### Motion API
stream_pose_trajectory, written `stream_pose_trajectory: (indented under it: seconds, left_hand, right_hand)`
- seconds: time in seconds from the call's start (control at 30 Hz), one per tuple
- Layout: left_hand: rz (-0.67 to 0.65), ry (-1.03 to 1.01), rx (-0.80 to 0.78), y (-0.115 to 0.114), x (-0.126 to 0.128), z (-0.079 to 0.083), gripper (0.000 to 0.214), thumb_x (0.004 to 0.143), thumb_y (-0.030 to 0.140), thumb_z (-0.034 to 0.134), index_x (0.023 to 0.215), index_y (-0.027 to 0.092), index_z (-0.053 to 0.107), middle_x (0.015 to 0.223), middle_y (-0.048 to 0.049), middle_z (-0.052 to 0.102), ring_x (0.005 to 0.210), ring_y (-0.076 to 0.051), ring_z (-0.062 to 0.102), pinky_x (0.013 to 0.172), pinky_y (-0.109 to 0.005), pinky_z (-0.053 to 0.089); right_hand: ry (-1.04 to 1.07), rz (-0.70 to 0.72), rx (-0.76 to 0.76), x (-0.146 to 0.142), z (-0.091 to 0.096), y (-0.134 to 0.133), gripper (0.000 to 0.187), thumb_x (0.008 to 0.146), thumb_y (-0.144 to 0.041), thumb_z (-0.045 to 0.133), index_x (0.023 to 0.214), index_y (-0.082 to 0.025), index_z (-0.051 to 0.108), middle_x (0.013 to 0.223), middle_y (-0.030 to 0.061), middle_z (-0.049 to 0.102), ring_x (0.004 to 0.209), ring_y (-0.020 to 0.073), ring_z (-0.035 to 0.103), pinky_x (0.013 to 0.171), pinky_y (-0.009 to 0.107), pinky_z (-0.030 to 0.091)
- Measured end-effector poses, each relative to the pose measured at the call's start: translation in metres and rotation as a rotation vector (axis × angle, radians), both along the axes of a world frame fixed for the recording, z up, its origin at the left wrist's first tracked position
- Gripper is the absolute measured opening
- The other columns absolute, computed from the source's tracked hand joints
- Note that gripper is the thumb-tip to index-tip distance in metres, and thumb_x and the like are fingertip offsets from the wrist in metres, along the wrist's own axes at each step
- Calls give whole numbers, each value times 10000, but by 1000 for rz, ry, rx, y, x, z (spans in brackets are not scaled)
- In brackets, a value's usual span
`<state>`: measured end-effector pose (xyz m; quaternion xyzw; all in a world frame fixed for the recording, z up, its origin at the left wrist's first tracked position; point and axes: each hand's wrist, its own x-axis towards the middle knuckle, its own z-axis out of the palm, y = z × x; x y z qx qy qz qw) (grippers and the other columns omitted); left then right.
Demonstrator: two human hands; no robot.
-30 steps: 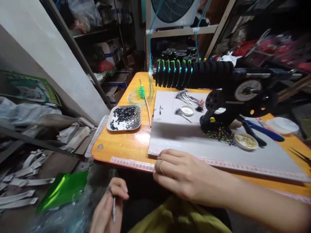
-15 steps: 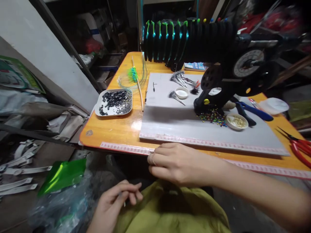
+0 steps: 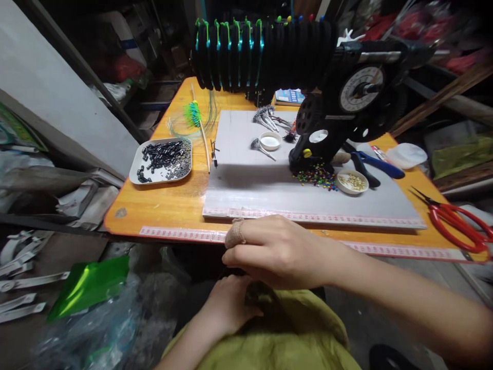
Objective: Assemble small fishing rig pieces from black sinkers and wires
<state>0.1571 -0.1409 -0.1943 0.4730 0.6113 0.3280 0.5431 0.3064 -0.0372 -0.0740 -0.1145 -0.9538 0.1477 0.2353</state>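
Observation:
My right hand [image 3: 273, 249] is over the table's front edge, its fingers curled, with beige tape round one finger. What those fingers hold, if anything, is hidden. Just below it is my left hand [image 3: 231, 303], its thumb pointing right and its other fingers mostly out of sight, above an olive-green cloth [image 3: 285, 329] on my lap. Beyond both hands lies a grey board [image 3: 246, 198] with a printed measuring tape [image 3: 181, 234] along the table edge in front of it.
A white tray [image 3: 134, 174] of black and grey tubes stands left on the wooden table [image 3: 169, 208]. A black machine [image 3: 265, 64] with hanging green-blue strands rises behind. Coloured beads [image 3: 318, 176], a dish of gold pieces [image 3: 352, 191] and red-handled pliers [image 3: 447, 221] lie right.
My left hand has moved right and up, from the lower left to beneath my right hand. My right hand stays at the table edge. The whole view has shifted.

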Motion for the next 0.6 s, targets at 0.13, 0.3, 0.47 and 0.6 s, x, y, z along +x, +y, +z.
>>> stream_pose_trajectory:
  seconds: [0.13,0.3,0.47,0.6]
  left_hand:
    - [-48,112,35,-5,6,-6,195,645,71,690,651,255,753,652,7,700,779,-297,680,742,-399,465]
    - [7,29,-12,-16,-32,21,118,771,239,716,664,191,731,604,-2,650,579,-174,565,557,-265,397]
    - [482,-307,-26,-32,-73,60,430,606,517,880,572,168,632,585,-4,619,540,-111,503,520,-201,383]
    - [765,-414,24,-26,-75,78,473,446,478,967,527,157,629,568,9,611,511,-62,453,482,-146,354]
  right_hand:
    - [14,-25,-8,3,-2,-2,259,949,-61,455,920,-129,704,904,77,693,802,158,623,664,253,489]
    - [231,-73,-181,8,3,-6,156,955,-108,562,954,-110,718,863,85,672,785,149,626,663,238,496]
    - [389,-125,-412,0,11,-13,58,920,-132,677,930,-124,733,790,56,662,750,131,618,651,216,511]
    - [485,-175,-495,-18,10,-23,81,910,-112,680,933,-120,757,787,61,668,714,128,623,615,221,512]
